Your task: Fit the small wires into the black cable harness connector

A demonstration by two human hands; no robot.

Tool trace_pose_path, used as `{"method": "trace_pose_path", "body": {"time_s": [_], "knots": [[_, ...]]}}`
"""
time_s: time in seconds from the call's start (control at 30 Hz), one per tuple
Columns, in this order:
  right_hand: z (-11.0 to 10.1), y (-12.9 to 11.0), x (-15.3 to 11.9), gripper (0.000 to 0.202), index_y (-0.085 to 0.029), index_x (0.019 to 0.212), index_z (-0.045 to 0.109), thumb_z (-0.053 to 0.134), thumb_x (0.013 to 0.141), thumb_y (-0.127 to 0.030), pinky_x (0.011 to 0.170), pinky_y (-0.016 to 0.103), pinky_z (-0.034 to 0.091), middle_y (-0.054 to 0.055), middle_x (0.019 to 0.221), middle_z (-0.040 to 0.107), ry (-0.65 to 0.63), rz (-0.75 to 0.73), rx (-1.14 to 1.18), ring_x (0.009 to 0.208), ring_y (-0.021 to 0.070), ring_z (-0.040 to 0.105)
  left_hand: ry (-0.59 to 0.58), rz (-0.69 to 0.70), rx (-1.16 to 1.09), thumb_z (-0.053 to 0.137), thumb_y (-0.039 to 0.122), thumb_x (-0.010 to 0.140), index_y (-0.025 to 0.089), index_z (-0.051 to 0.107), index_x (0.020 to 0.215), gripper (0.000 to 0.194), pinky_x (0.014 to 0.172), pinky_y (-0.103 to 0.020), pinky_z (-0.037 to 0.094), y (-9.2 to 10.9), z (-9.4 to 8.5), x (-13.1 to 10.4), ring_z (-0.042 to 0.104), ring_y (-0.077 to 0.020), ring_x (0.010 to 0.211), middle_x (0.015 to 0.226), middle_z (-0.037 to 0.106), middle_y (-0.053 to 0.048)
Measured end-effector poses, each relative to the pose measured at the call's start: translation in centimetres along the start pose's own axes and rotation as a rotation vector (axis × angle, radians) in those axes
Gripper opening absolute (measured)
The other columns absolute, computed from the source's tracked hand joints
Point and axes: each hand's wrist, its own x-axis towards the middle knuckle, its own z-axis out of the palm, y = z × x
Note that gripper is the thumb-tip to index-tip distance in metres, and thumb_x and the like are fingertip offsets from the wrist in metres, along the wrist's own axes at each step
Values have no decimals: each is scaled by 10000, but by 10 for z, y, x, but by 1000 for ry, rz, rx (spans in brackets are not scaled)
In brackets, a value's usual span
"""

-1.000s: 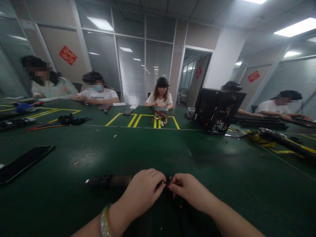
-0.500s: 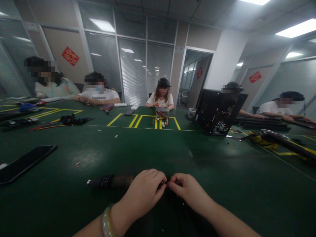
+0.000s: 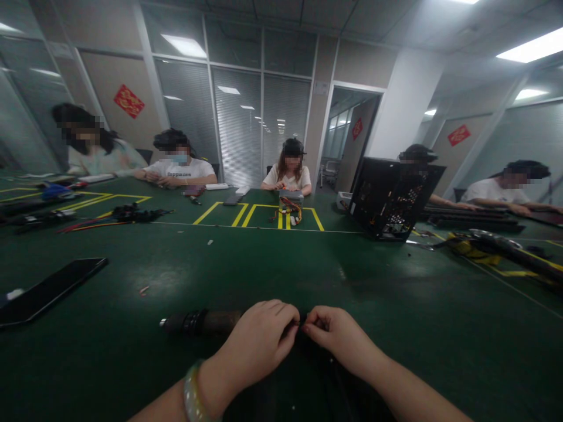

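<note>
The person's hands meet over the near part of the green desk point(image 3: 246, 264), fingertips almost touching. The left hand point(image 3: 266, 337), with a pale bracelet point(image 3: 192, 394) at its wrist, closes thumb and forefinger on a small dark piece point(image 3: 300, 322); the right hand point(image 3: 341, 334) is pinched at the other side of it. The piece is too hidden to identify.

A dark cylindrical tool point(image 3: 202, 322) lies just beside the left hand, its shiny tip toward the desk's left edge and its other end covered by the hand. On that side, well apart, a flat black slab point(image 3: 53, 290) like a phone lies slanted.

Beyond the hands, a broad stretch of surface gives room to reach as far as a thin pale line point(image 3: 220, 227), with small scraps point(image 3: 144, 290) on it. Along that line room narrows: a wire bundle point(image 3: 127, 212) lies to the left, a tilted black computer case point(image 3: 373, 199) stands right of the middle, and a black-and-yellow bundle point(image 3: 475, 249) lies toward the right edge. Yellow tape point(image 3: 259, 206) marks out boxes near a metal box point(image 3: 290, 194) with coloured wires. Five people sit along the far edge.

One white T-shirt point(image 3: 189, 172) bears a dark word, too blurred to read surely. Red diamond posters point(image 3: 129, 101) behind carry gold markings, not legible.
</note>
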Motion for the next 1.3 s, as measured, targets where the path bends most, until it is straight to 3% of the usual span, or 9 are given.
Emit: {"method": "trace_pose_path", "body": {"time_s": [0.3, 0.53, 1.3], "knots": [[-3, -5, -3, 92, -172, 819, 655, 604, 846, -244, 506, 175, 333, -33, 653, 583, 21, -15, -35, 578, 100, 505, 4, 8, 15, 530, 169, 887, 226, 581, 1014, 148, 849, -342, 466, -1, 2, 0, 600, -193, 925, 989, 640, -18], [-4, -5, -3, 77, -173, 811, 654, 604, 839, -224, 512, 175, 331, -33, 668, 592, 23, -43, -69, 587, 100, 504, 36, 34, -15, 529, 176, 885, 214, 575, 959, 95, 953, -398, 454, -4, 2, -1, 574, -215, 1108, 1284, 580, -37], [-3, -12, -4, 92, -183, 810, 668, 612, 852, -242, 521, 182, 342, -36, 678, 611, 20, -45, -66, 596, 103, 525, 43, 43, -11, 503, 173, 906, 202, 596, 965, 113, 926, -394, 474, -2, 1, -1, 599, -213, 1055, 1181, 632, -49]]}}
